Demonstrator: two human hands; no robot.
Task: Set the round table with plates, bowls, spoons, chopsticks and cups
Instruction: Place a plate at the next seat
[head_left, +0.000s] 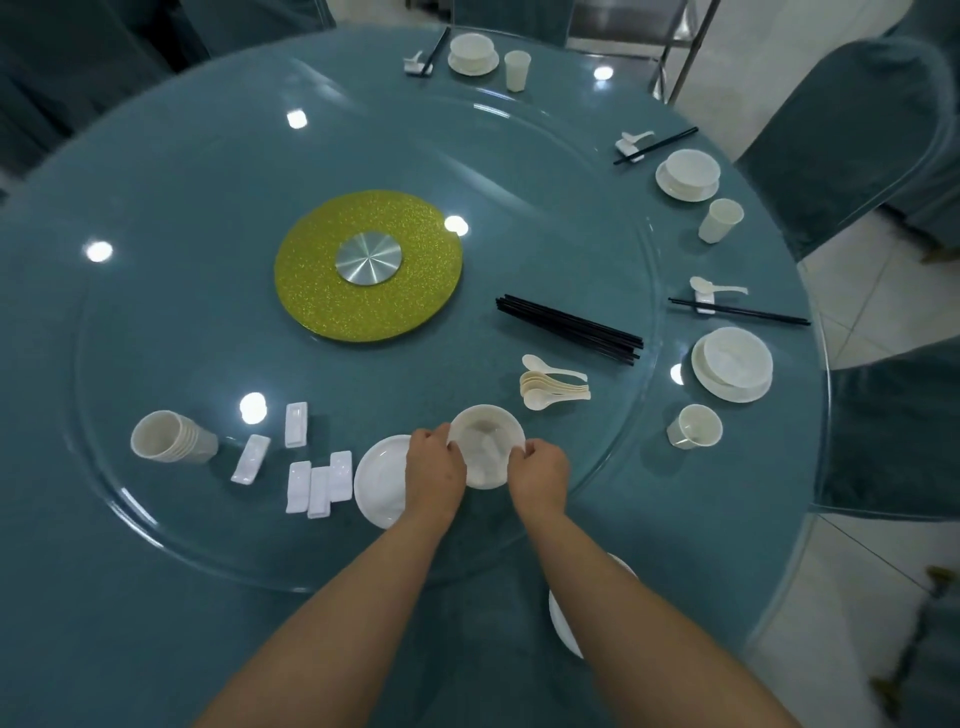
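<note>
Three settings stand complete along the right and far rim of the round bench (156, 597); a fourth plate (563, 618) lies at the near edge under the right arm. On the glass turntable (519, 208), both hands grasp the bowl stack (485, 441): left hand (434, 465) and right hand (537, 470) each pinch its rim. Waiting nearby (supplies for remaining seats, I judge) are plates (376, 480), spoons (553, 384), chopsticks (569, 330), cups (171, 436) and rests (317, 486). The left seats remain unset.
</note>
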